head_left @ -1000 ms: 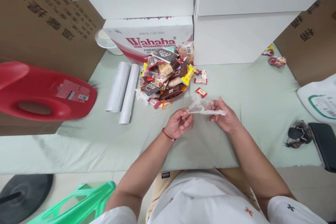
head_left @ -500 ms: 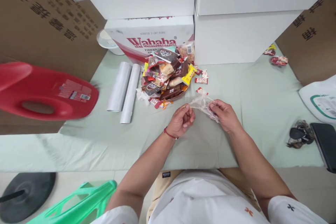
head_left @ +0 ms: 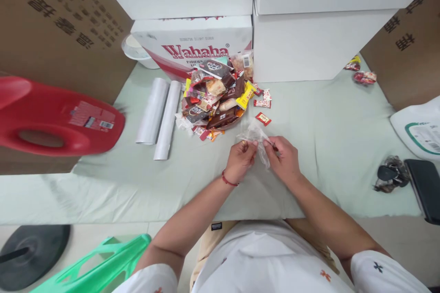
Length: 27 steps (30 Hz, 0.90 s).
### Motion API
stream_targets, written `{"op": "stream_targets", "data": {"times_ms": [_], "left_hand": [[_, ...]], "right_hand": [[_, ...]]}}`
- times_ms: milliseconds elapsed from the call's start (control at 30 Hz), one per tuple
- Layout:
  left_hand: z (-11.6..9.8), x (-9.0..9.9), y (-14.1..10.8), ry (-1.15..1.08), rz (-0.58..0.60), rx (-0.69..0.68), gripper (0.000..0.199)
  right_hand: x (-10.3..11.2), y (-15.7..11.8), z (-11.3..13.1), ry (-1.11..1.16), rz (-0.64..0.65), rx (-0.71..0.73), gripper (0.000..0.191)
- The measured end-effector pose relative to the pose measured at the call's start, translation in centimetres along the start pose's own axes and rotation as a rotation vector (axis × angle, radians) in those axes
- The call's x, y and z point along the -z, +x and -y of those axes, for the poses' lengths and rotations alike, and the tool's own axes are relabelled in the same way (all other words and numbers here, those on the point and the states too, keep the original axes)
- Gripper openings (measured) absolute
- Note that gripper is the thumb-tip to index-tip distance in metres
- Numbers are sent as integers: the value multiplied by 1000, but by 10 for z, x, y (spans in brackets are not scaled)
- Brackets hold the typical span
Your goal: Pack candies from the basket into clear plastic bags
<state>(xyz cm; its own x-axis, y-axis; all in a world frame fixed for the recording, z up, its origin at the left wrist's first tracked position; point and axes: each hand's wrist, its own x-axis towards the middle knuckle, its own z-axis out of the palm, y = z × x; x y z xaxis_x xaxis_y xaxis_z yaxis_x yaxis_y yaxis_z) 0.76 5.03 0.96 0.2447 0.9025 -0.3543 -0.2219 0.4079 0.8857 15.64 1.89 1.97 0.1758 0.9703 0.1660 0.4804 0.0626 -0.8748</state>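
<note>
A thin clear plastic bag (head_left: 255, 132) is stretched between my two hands above the table, crumpled and hanging partly down. My left hand (head_left: 241, 158) is closed in a pinch on its left edge; a red cord circles that wrist. On the other side, my right hand (head_left: 282, 158) pinches the bag between thumb and fingers. Just beyond the bag lies a small red wrapped candy (head_left: 263, 119). Behind my left hand, a heaped pile of packaged snacks (head_left: 220, 96) rises out of a bowl, and several small packets (head_left: 262, 103) lie to its right.
Two white rolls (head_left: 153, 112) and a red jug (head_left: 62, 116) are on the left. A Wahaha carton (head_left: 192, 48) and white boxes (head_left: 316, 46) stand behind. At right are a white bottle (head_left: 419, 128), keys (head_left: 391, 174), a phone (head_left: 422, 190) and red packets (head_left: 364, 78).
My hands have come closer together, my right hand moving left and both gripping the bag nearer its middle. The red candy beyond it is now more fully visible.
</note>
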Motion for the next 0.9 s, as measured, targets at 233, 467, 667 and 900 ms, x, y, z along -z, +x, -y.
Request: {"op": "stream_targets", "data": {"times_ms": [233, 467, 667, 900], "left_hand": [[-22, 11, -20, -56, 133, 134, 48], [-41, 29, -58, 0, 348, 229, 46], [-35, 58, -69, -134, 337, 166, 44], [-30, 67, -74, -307, 157, 19, 33]], "right_hand": [[25, 14, -2, 517, 83, -401, 39], [73, 4, 15, 641, 355, -507, 42], [87, -6, 12, 655, 318, -505, 37], [93, -16, -4, 705, 143, -564, 37]]}}
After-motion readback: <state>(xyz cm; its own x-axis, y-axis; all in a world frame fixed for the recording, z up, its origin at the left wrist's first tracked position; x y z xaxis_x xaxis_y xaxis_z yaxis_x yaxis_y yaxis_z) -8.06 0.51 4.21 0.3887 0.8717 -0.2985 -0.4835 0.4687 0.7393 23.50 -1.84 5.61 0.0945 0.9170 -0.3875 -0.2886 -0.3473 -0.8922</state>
